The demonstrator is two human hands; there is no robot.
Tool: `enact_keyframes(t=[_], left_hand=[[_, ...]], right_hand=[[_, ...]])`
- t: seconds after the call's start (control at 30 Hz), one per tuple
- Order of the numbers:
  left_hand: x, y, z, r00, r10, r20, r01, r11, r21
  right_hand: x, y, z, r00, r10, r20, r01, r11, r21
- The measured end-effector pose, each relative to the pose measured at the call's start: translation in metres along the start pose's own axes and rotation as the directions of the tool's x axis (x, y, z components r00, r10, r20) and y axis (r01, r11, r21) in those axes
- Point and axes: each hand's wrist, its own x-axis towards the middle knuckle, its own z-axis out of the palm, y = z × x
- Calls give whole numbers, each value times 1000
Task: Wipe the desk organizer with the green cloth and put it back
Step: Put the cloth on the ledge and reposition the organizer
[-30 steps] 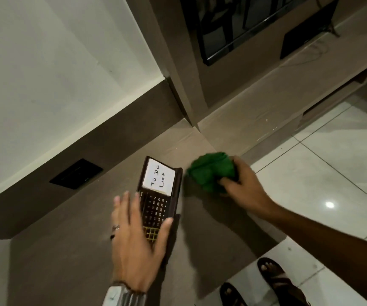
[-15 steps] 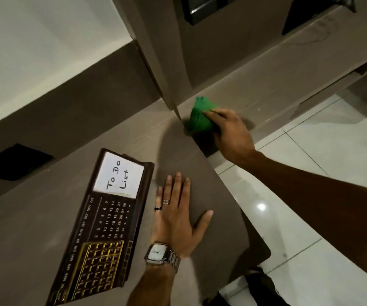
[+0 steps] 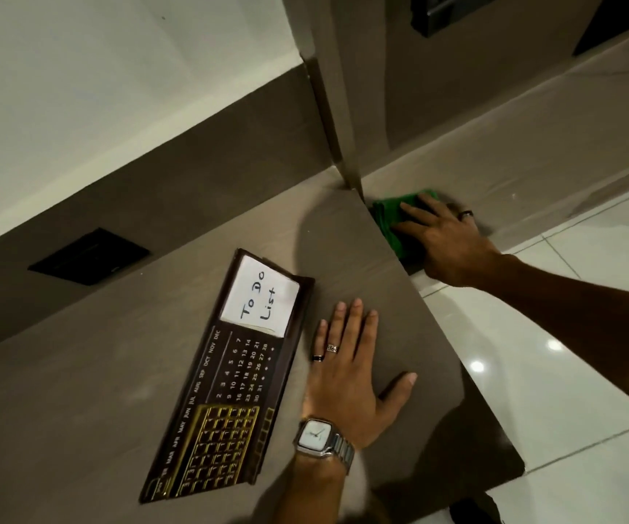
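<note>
The dark brown desk organizer (image 3: pixel 229 387) lies flat on the grey-brown desk (image 3: pixel 78 391), with a white "To Do List" note, a calendar grid and gold slots on its face. My left hand (image 3: pixel 347 380) rests flat on the desk just right of the organizer, fingers spread, holding nothing. The green cloth (image 3: pixel 392 217) sits on the lower ledge beyond the desk's right edge. My right hand (image 3: pixel 445 240) presses down on the cloth with the fingers laid over it; the desk edge and the hand hide part of the cloth.
A black wall socket (image 3: pixel 90 257) sits in the brown panel behind the desk. A vertical pillar (image 3: pixel 339 107) meets the desk's far corner. The low ledge (image 3: pixel 532 160) runs off to the right. Glossy white floor tiles (image 3: pixel 570 372) lie below the desk's right edge.
My left hand left the organizer and settled flat on the desk beside it. My right hand carried the green cloth off the desk down to the ledge and flattened over it.
</note>
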Motion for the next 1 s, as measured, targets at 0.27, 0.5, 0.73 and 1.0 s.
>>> enact_keyframes(t=[0.27,0.5,0.73,1.0], left_hand=[[-3,2,-28,999,26,41,-26,1000,-10],[-19,-27,-119,976,-21,-217,27,999,25],[-84,-78,-155,946,-145,-289,128,989,-77],[-154,-118,-125,856,-408,-319,249,865,-436]], right_hand=[[-39,-65,-25,978,-12,-207,81,941,328],[-38,-145,-67,962,-171,-213,260,808,528],[-30,-208,-107,974,-218,58,187,925,332],[-27,-214,-104,984,-147,-101,166,960,226]])
